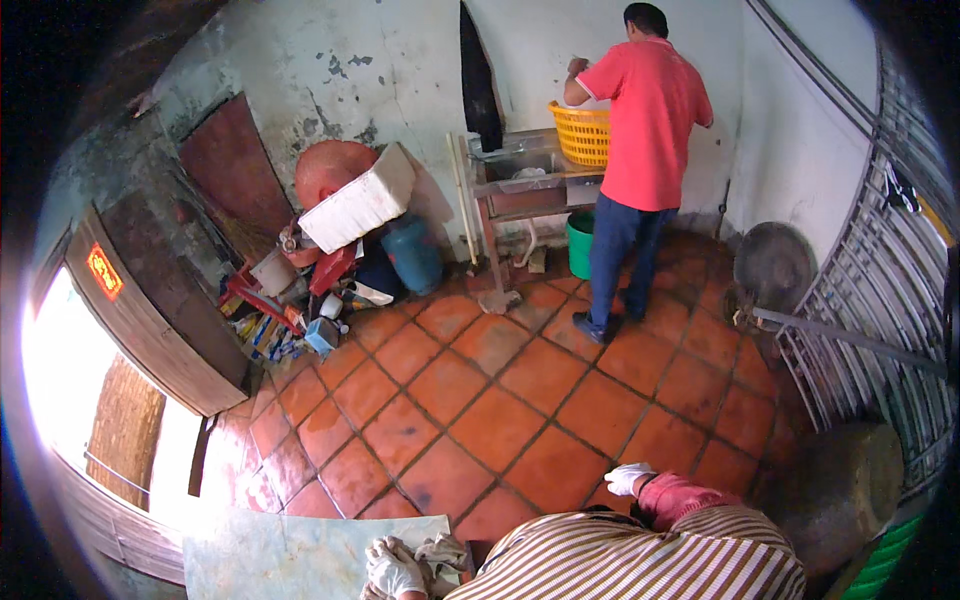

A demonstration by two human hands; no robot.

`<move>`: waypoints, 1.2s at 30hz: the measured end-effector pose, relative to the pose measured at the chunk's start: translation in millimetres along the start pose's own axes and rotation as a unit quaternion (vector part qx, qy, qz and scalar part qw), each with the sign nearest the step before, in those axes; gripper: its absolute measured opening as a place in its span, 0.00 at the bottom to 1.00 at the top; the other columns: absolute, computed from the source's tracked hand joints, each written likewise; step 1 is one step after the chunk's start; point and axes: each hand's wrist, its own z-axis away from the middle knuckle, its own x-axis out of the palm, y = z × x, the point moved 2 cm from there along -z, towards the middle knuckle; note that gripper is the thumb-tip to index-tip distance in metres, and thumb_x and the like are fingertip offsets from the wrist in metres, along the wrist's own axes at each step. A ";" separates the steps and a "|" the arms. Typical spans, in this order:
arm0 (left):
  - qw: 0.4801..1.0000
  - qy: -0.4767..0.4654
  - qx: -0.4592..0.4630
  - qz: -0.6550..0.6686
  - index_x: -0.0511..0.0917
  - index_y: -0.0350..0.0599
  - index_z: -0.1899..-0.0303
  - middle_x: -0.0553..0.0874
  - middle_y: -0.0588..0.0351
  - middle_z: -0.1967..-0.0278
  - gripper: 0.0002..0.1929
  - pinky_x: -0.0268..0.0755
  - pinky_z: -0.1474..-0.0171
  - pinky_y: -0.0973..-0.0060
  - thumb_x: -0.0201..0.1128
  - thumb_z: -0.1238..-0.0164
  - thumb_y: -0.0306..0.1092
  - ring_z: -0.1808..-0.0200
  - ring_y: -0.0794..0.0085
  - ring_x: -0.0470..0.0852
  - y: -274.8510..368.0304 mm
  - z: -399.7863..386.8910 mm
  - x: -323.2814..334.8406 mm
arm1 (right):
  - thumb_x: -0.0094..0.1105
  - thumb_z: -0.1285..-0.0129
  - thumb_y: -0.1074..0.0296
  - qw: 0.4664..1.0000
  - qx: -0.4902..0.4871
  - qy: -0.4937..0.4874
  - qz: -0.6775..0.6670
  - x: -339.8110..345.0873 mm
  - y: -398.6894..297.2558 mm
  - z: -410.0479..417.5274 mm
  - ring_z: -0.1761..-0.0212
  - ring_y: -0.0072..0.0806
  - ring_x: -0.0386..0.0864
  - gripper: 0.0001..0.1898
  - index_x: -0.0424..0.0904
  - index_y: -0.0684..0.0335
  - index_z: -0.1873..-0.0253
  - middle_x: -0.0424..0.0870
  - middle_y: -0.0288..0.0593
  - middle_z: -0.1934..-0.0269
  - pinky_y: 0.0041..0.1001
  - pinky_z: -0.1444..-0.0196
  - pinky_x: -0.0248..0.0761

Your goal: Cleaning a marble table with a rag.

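My left hand (pixel 395 573), in a white glove, is on a crumpled greyish rag (pixel 442 553) and grips it against the tabletop. Beneath the rag is a pale blue-grey tabletop (pixel 300 551), its surface worn and stained. My right hand (pixel 628 478), also white-gloved, hangs out in front of my body over the tiled floor. Nothing shows in it, and its fingers are loosely spread. A brown-and-white striped garment covers my body, with a pinkish-red sleeve (pixel 679 501) on the right arm.
A co-worker (pixel 645 127) stands at a sink counter (pixel 517 202) beside a yellow plastic basket (pixel 585 135). Below is a green bucket (pixel 580 244). A foam box (pixel 360 199), blue gas cylinder (pixel 414 255) and clutter line the wall. Metal grating (pixel 877 300) and a large drum (pixel 840 480) stand right.
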 end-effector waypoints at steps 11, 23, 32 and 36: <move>1.000 0.009 -0.004 0.001 0.73 0.45 0.44 0.76 0.41 0.45 0.20 0.68 0.48 0.54 0.55 0.35 0.43 0.48 0.47 0.75 -7.6 0.2 11.2 | 0.45 0.36 0.51 1.000 -0.018 0.000 0.005 -10.6 -4.1 7.2 0.41 0.44 0.77 0.21 0.76 0.46 0.41 0.80 0.41 0.43 0.47 0.46 0.71; 1.000 0.012 0.000 0.018 0.74 0.44 0.50 0.76 0.43 0.48 0.17 0.68 0.51 0.55 0.55 0.36 0.41 0.51 0.48 0.76 1.7 -1.7 1.0 | 0.45 0.35 0.49 1.000 -0.013 -0.005 0.012 -9.7 0.8 3.1 0.38 0.44 0.75 0.22 0.75 0.45 0.39 0.79 0.41 0.40 0.46 0.43 0.70; 0.999 0.026 -0.001 0.020 0.73 0.43 0.47 0.75 0.42 0.46 0.19 0.68 0.50 0.54 0.55 0.36 0.42 0.50 0.46 0.75 -1.0 1.1 8.0 | 0.44 0.35 0.50 0.999 -0.029 -0.002 0.027 -11.7 -1.0 4.2 0.40 0.46 0.76 0.22 0.75 0.46 0.40 0.79 0.43 0.41 0.48 0.44 0.70; 0.999 0.040 -0.008 0.010 0.73 0.42 0.47 0.75 0.41 0.46 0.20 0.68 0.49 0.53 0.53 0.34 0.43 0.49 0.46 0.75 -1.6 1.2 10.0 | 0.44 0.35 0.49 0.999 -0.031 -0.001 0.022 -6.9 3.7 -1.3 0.39 0.46 0.75 0.22 0.75 0.45 0.39 0.78 0.43 0.41 0.48 0.43 0.69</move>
